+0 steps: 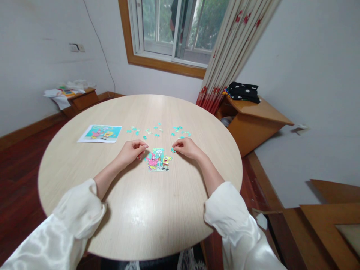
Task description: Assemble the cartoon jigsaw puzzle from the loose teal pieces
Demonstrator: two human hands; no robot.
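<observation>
A partly joined cartoon jigsaw puzzle (158, 160) lies on the round table between my hands, showing a pink figure, a pale one and a yellow one. My right hand (186, 147) is at its upper right, thumb and fingers pinched on a teal puzzle piece (173, 150). At the upper left of the puzzle is my left hand (134, 150), its fingers closed together; whether anything is in them is too small to make out. Loose teal puzzle pieces (177, 128) are scattered beyond both hands.
A printed reference picture (100, 134) lies on the left of the wooden table (135, 210). Dark folded cloth (244, 92) rests on a brown cabinet (253, 120) at the right. Behind the table are a window (180, 33) and a curtain (233, 45).
</observation>
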